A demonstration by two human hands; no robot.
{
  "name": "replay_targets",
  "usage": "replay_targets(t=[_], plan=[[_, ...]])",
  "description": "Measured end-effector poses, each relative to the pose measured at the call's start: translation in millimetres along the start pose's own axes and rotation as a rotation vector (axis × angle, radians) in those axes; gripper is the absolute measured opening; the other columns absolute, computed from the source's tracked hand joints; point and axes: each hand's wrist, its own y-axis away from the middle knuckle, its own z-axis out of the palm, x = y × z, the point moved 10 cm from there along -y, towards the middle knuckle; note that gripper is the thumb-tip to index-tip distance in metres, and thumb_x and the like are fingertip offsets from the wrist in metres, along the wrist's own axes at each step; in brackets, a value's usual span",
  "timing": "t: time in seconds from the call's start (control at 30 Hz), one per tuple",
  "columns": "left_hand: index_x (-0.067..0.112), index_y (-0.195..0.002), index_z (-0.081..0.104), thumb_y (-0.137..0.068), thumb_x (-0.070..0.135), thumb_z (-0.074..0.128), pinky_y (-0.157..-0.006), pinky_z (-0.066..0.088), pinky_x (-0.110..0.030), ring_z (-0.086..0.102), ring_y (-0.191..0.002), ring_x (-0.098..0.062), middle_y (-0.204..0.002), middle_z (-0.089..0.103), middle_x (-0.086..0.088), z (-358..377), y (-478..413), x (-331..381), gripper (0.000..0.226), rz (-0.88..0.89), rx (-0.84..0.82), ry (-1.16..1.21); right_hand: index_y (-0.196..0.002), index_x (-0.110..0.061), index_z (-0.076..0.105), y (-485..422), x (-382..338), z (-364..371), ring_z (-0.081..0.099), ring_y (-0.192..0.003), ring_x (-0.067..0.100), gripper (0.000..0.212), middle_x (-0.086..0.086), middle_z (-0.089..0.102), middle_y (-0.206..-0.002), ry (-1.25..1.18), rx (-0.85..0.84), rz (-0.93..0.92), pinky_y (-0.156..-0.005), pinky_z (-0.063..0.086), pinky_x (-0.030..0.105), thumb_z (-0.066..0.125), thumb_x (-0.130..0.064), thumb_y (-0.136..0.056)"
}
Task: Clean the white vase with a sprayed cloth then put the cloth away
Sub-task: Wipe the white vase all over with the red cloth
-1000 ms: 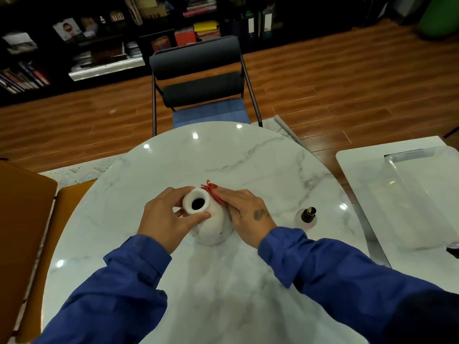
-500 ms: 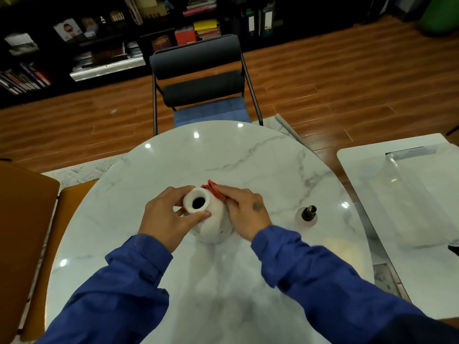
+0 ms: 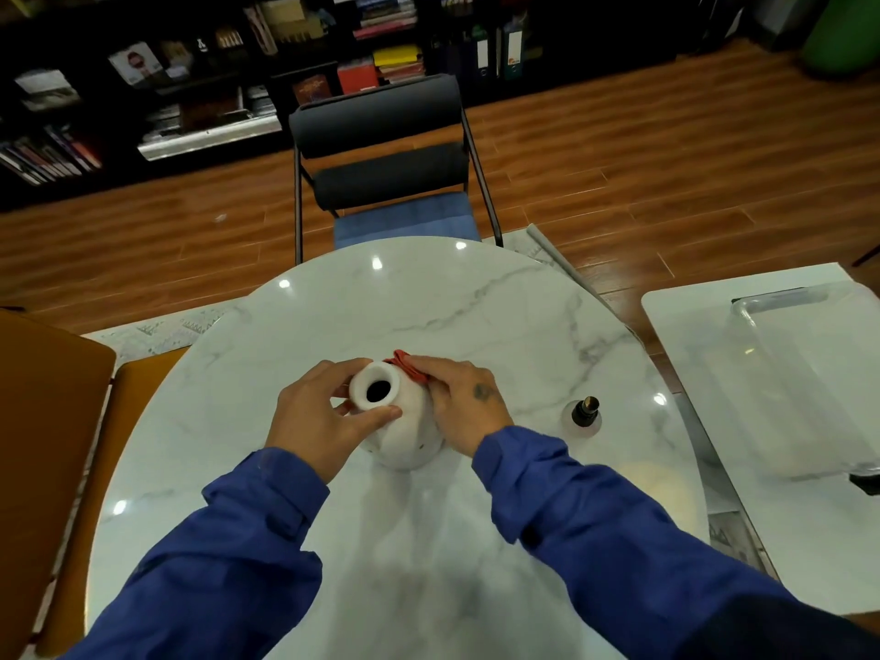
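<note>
A round marble worktop [image 3: 476, 316] stands on a wooden floor, with a black chair [image 3: 381, 150] pushed in at its far side and dark bookshelves [image 3: 190, 78] behind. The white vase [image 3: 400, 421] stands upright near the middle of the worktop, its dark mouth facing up. The left hand [image 3: 319, 421] wraps the neck from the left, thumb on the near side of the rim and fingers curled around the far side, so its grip is closed on the vase. The right hand [image 3: 466, 407] lies flat against the right shoulder of the vase, pressing a red cloth [image 3: 409, 366] onto it; only a folded edge of the cloth shows beyond the fingertips, just beside the rim. Both arms wear blue sleeves. A small spray bottle [image 3: 583, 414] with a dark cap stands to the right of the vase, apart from it. Further right, a clear plastic bin [image 3: 809, 373] sits on a second white worktop [image 3: 690, 326].
</note>
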Motion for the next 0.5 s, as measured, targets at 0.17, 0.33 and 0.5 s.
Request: replay_targets(t=[0.17, 0.33, 0.5], plan=[[0.025, -0.109, 0.067, -0.061, 0.03, 0.086, -0.071, 0.051, -0.011, 0.062, -0.093, -0.005, -0.098, 0.064, 0.011, -0.1, -1.3, -2.3, 0.052, -0.015, -0.003, 0.018, -0.125, -0.029, 0.063, 36.0, -13.2, -8.2, 0.05, -0.113, -0.014, 0.039, -0.028, 0.057, -0.122, 0.008, 0.101, -0.099, -0.105, 0.039, 0.014, 0.047, -0.005, -0.098], [0.028, -0.108, 0.067, -0.061, 0.03, 0.086, -0.072, 0.05, -0.012, 0.062, -0.092, -0.004, -0.097, 0.064, 0.013, 0.1, -1.1, -3.1, 0.051, -0.026, 0.0, 0.023, -0.119, -0.03, 0.067, 48.3, 39.9, -18.3, 0.063, -0.104, 0.004, 0.037, -0.014, 0.069, -0.112, -0.123, 0.172, 0.134, -0.089, 0.048, 0.01, 0.051, -0.005, -0.097], [0.029, -0.107, 0.067, -0.062, 0.031, 0.085, -0.073, 0.052, -0.015, 0.062, -0.092, -0.005, -0.096, 0.063, 0.014, 0.3, -0.9, -3.0, 0.049, -0.026, -0.008, 0.034, -0.082, -0.054, 0.069, 58.4, 66.3, -50.0, 0.07, -0.084, 0.02, 0.048, -0.007, 0.074, -0.085, -0.197, 0.336, 0.333, -0.077, 0.059, 0.034, 0.053, -0.009, -0.091]])
